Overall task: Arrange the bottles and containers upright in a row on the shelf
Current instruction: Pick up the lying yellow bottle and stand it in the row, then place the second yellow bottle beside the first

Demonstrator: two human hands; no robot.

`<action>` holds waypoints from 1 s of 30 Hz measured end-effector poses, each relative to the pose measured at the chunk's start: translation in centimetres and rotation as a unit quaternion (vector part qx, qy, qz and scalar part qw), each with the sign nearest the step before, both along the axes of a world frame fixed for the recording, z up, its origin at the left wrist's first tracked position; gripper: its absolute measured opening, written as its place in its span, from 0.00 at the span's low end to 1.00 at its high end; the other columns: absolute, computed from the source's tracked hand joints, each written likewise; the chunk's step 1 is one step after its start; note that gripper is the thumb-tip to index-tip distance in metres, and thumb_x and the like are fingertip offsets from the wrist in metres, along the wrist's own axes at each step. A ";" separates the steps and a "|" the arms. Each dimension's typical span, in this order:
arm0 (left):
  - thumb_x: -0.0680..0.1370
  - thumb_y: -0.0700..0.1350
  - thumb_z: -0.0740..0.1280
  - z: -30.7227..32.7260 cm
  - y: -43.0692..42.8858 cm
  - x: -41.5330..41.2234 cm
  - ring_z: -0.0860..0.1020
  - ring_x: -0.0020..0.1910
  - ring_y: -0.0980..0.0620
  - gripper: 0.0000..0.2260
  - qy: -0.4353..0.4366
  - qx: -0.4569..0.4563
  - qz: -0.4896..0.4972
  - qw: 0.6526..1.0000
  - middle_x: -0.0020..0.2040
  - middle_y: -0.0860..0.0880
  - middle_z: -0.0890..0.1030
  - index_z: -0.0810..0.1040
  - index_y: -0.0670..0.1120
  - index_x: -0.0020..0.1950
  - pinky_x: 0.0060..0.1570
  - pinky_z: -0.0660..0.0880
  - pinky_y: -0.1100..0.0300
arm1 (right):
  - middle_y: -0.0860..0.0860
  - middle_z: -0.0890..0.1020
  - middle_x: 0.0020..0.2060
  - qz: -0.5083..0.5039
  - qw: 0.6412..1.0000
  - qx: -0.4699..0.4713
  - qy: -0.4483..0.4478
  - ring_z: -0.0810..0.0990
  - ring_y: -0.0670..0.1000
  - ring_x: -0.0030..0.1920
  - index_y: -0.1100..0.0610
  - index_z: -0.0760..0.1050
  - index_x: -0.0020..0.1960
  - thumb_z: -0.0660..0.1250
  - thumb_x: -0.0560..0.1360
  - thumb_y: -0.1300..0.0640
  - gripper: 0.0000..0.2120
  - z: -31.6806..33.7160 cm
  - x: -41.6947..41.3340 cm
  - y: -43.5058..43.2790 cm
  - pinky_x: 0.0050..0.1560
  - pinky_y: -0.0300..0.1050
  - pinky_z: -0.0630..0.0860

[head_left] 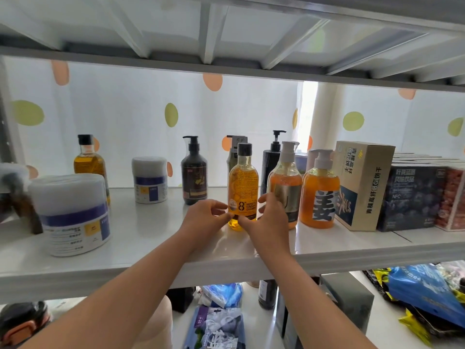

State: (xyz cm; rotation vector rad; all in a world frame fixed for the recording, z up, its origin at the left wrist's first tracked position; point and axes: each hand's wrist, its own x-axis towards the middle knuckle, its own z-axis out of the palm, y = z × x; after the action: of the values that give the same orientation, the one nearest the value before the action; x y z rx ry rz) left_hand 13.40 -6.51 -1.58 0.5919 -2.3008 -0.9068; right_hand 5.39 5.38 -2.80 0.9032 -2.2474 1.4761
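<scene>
shampoo bottle upright on shelf | left hand, right hand seemingly pinching it

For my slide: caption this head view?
Upright yellow shampoo bottle on the shelf, held by left hand and right hand.

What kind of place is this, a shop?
Probably a home storeroom, though I can't be sure: a white shelf holds a yellow shampoo bottle, an orange pump bottle and a biscuit box, with a dotted curtain behind.

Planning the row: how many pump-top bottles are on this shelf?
4: dark brown bottle left of the held bottle, black ribbed bottle behind it, two orange bottles right. Others may be hidden.
</scene>
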 end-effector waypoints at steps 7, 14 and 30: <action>0.77 0.45 0.66 4.1 -1.1 4.0 0.80 0.42 0.56 0.05 0.057 -0.029 0.054 0.996 0.45 0.50 0.83 0.80 0.49 0.50 0.45 0.79 0.61 | 0.45 0.73 0.35 0.091 0.988 -0.065 0.105 0.70 0.42 0.32 0.54 0.71 0.44 0.71 0.72 0.54 0.10 2.8 3.9 -2.6 0.32 0.27 0.65; 0.76 0.42 0.64 9.3 -5.3 11.7 0.81 0.45 0.51 0.07 0.151 -0.030 0.151 0.976 0.46 0.50 0.84 0.81 0.49 0.48 0.41 0.77 0.60 | 0.47 0.77 0.38 0.232 0.965 -0.109 0.045 0.75 0.45 0.37 0.54 0.72 0.44 0.72 0.70 0.57 0.09 6.1 9.1 -9.1 0.36 0.28 0.71; 0.77 0.49 0.62 11.7 -20.4 20.1 0.81 0.47 0.49 0.05 0.059 -0.070 0.216 0.972 0.50 0.51 0.83 0.78 0.54 0.47 0.51 0.80 0.52 | 0.48 0.82 0.43 0.298 0.951 -0.031 -0.076 0.81 0.49 0.45 0.52 0.75 0.52 0.72 0.70 0.50 0.12 10.0 13.6 -25.3 0.40 0.35 0.73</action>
State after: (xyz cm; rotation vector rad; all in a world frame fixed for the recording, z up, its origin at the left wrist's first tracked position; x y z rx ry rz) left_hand 33.51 -26.91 10.09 0.9045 -1.9967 -0.5494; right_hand 18.97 -19.88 7.17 1.5965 -2.1113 1.9018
